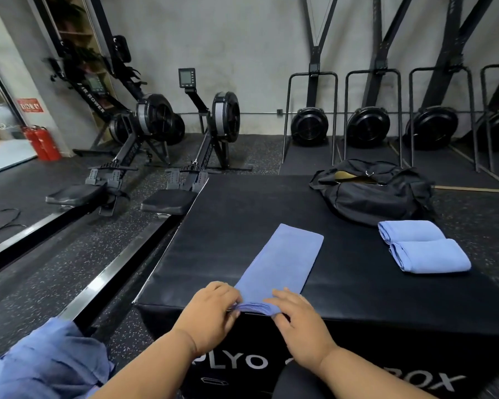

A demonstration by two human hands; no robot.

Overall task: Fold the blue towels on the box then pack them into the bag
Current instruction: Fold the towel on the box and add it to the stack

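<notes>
A blue towel (283, 263) lies as a long narrow strip on the black plyo box (242, 214), running away from me. My left hand (211, 312) and my right hand (297, 318) each pinch the towel's near end at the box's front edge, where the cloth is bunched into a small fold. Two folded blue towels (424, 249) sit side by side at the box's right. Behind them, at the far right corner, stands an open black duffel bag (372, 194).
More blue cloth (49, 367) lies bunched at my lower left. Rowing machines (162, 125) stand on the floor to the left of the box, and ski machines (369, 125) line the far wall. Red fire extinguishers (42, 142) stand by the doorway.
</notes>
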